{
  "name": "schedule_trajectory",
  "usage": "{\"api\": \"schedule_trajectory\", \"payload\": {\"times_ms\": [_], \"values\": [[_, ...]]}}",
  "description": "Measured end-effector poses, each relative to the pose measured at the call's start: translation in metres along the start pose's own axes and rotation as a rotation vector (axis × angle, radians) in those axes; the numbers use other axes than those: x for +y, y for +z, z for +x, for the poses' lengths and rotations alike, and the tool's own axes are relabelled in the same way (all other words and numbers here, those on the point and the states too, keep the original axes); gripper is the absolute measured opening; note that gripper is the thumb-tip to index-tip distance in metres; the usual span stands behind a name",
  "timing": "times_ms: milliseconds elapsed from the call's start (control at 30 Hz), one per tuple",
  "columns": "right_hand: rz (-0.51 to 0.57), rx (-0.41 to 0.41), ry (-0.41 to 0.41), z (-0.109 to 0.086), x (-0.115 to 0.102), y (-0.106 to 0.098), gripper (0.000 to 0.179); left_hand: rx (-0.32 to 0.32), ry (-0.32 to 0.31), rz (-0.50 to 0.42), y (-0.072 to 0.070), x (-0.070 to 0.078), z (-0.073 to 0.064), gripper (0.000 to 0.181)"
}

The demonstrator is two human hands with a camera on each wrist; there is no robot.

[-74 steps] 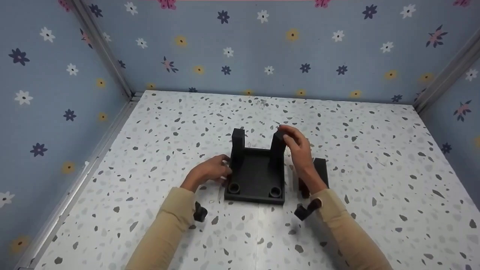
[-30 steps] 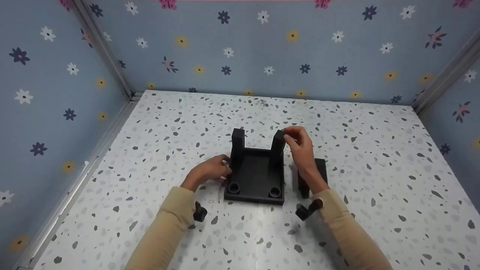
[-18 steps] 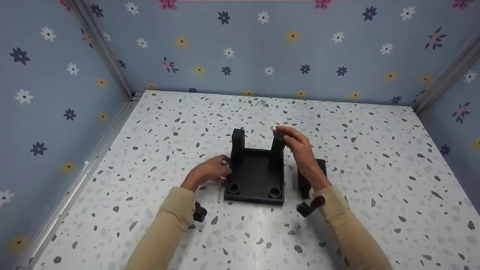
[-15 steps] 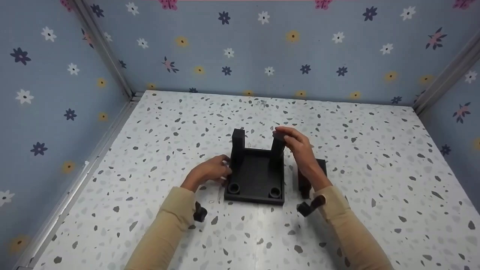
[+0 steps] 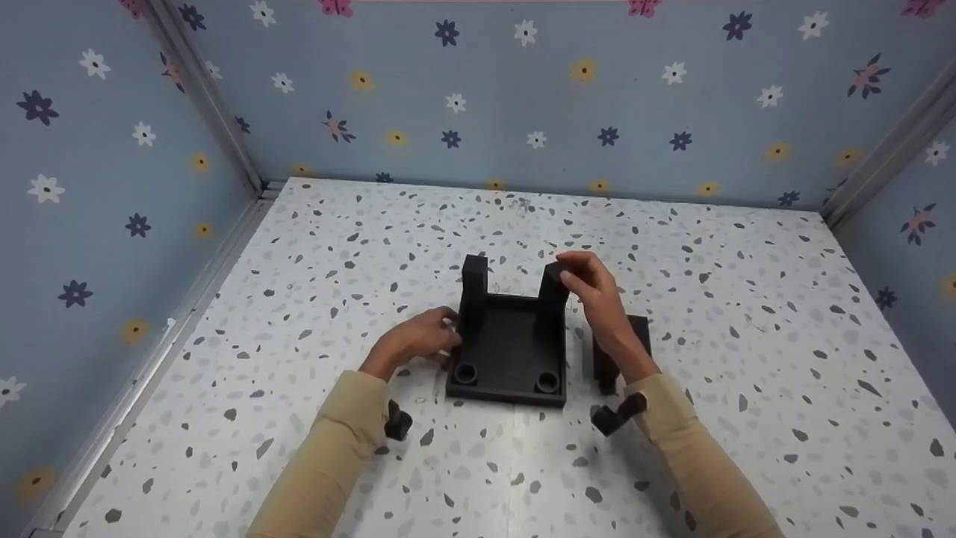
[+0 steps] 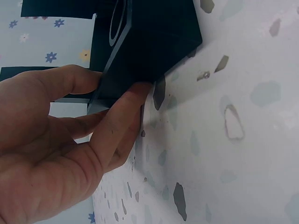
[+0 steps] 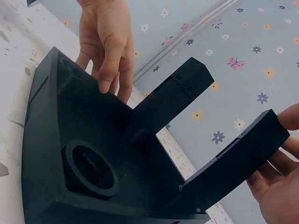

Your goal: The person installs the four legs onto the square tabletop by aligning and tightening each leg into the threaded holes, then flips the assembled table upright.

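Note:
A black square tray-like base (image 5: pixel 511 340) with a raised rim lies on the table, seemingly a small table's top turned upside down. Two black legs stand up from its far corners, a left leg (image 5: pixel 474 284) and a right leg (image 5: pixel 551 295). Round sockets show at the near corners, such as the near-left socket (image 7: pixel 89 169). My left hand (image 5: pixel 422 336) holds the base's left side, thumb at the rim and fingers against the outer wall in the left wrist view. My right hand (image 5: pixel 597 291) pinches the upper end of the right leg between thumb and fingers.
Loose black leg-like pieces (image 5: pixel 639 332) lie right of the base, partly hidden under my right forearm. Black wrist devices (image 5: pixel 398 422) sit at both cuffs. Flower-patterned blue panels (image 5: pixel 493 97) border the speckled white table (image 5: pixel 358 246) at the back and sides.
The right hand's fingers have shifted back and forth around the right leg's top, and that leg has turned slightly in its corner. The left hand and base have stayed put.

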State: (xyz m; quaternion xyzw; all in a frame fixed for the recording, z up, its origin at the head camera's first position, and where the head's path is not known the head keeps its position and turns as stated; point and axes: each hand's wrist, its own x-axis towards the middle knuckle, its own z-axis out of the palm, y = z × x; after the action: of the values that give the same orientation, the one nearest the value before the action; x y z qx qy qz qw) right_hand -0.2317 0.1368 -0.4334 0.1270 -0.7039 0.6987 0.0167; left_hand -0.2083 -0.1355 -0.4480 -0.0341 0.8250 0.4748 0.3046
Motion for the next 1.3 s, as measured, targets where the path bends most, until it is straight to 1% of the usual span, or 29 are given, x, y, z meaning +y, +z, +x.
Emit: {"api": "schedule_trajectory", "payload": {"times_ms": [100,233,333,500,600,800,967,1067,1200,1300], "values": [[-0.029,0.020,-0.005,-0.001,0.001,0.000,0.031,-0.007,0.009,-0.015,0.000,0.000,0.001,0.051],[-0.049,0.040,-0.010,-0.002,0.003,0.001,0.031,-0.013,0.005,-0.031,0.000,-0.001,0.002,0.050],[-0.074,0.050,-0.007,-0.004,0.001,0.001,0.031,-0.010,-0.001,-0.021,0.000,0.000,0.002,0.050],[-0.169,0.067,-0.029,-0.012,-0.016,0.008,0.032,-0.004,0.011,-0.011,0.000,0.000,0.002,0.050],[-0.214,0.094,-0.045,-0.016,-0.028,0.013,0.031,-0.004,0.020,-0.015,0.000,-0.001,0.002,0.050],[-0.243,0.129,-0.041,-0.017,-0.029,0.017,0.034,0.002,0.026,-0.015,0.001,-0.002,0.001,0.050],[-0.238,0.129,-0.024,-0.009,-0.008,0.010,0.035,-0.003,0.024,-0.014,0.001,0.000,0.000,0.052],[-0.201,0.128,-0.029,-0.004,0.003,0.004,0.032,-0.006,0.018,-0.013,0.001,0.000,0.001,0.053],[-0.119,0.110,-0.029,-0.003,0.004,0.001,0.027,-0.008,0.005,-0.027,0.000,-0.001,0.002,0.055],[-0.065,0.084,-0.015,-0.002,0.004,0.000,0.028,-0.010,0.000,-0.034,0.000,-0.001,0.003,0.056]]}}
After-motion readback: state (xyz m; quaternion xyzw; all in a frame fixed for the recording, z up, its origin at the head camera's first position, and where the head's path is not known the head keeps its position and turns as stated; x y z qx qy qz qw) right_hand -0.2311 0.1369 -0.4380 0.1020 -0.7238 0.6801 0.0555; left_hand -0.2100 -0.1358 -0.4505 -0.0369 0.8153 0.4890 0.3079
